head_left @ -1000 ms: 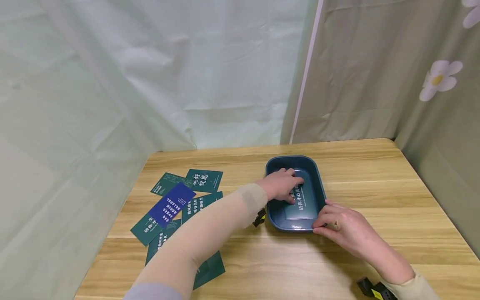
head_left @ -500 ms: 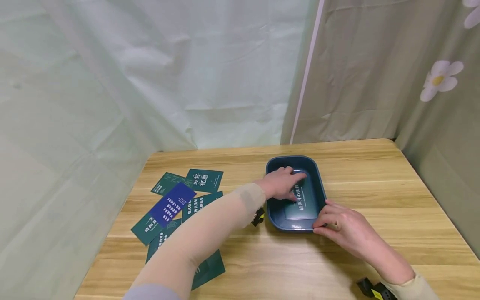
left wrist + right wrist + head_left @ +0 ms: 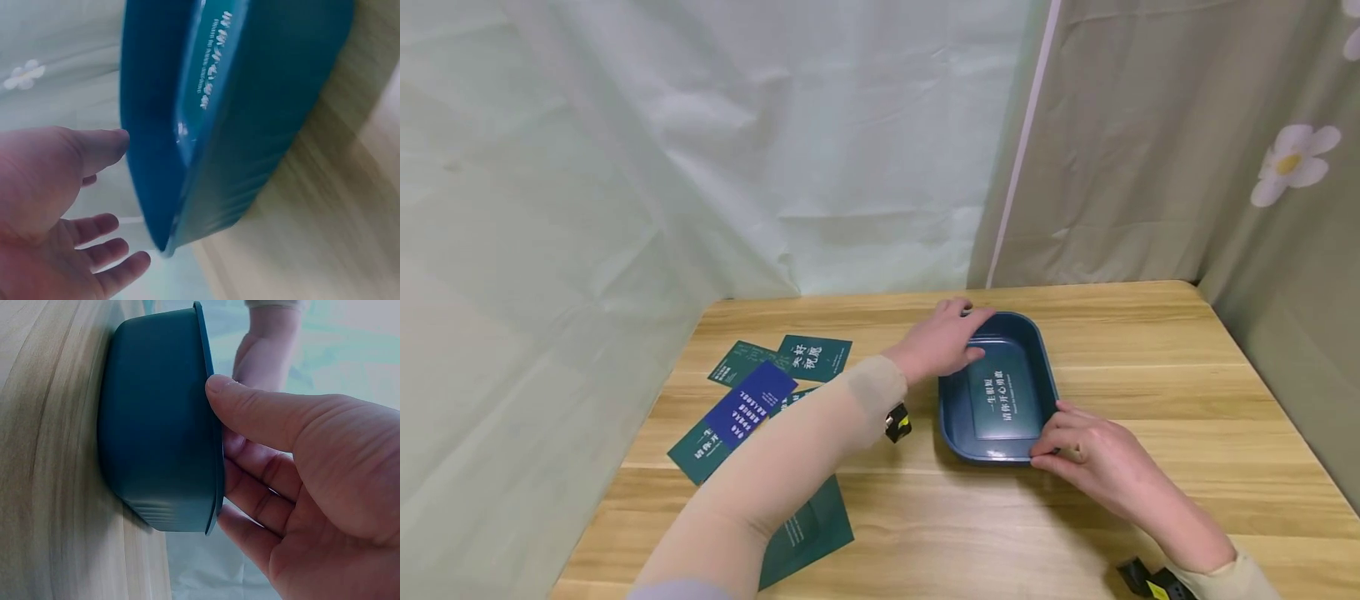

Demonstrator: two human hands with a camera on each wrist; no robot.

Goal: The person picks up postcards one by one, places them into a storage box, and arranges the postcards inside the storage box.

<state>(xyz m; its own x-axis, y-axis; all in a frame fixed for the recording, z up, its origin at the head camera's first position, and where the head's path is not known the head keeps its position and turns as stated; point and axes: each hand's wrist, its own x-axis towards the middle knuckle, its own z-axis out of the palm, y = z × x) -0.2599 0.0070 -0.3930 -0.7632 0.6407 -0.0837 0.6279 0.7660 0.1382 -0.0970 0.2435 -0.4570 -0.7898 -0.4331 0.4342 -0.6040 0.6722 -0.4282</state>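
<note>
A dark blue plastic tub (image 3: 992, 451) stands on the table, with a dark green card (image 3: 1000, 400) with white Chinese characters lying flat on its floor. My left hand (image 3: 940, 342) is over the tub's far left rim, fingers spread and holding nothing. In the left wrist view its thumb is close to the rim; whether they touch I cannot tell. At the near right corner, my right hand (image 3: 1097, 458) pinches the rim. The right wrist view has the thumb on the outer side of the tub (image 3: 156, 425) and the other fingers along the rim.
Several green cards overlap at the left of the wooden table (image 3: 1150, 350), among them a card at the back (image 3: 814, 357) and one nearer me (image 3: 808, 529). A blue card (image 3: 752, 407) lies on top. My left forearm covers part of them. Curtains (image 3: 850, 150) hang behind.
My left hand has lifted off the card in the tub and moved left and away from me to the rim, uncovering the card's text. My right hand keeps its hold on the corner.
</note>
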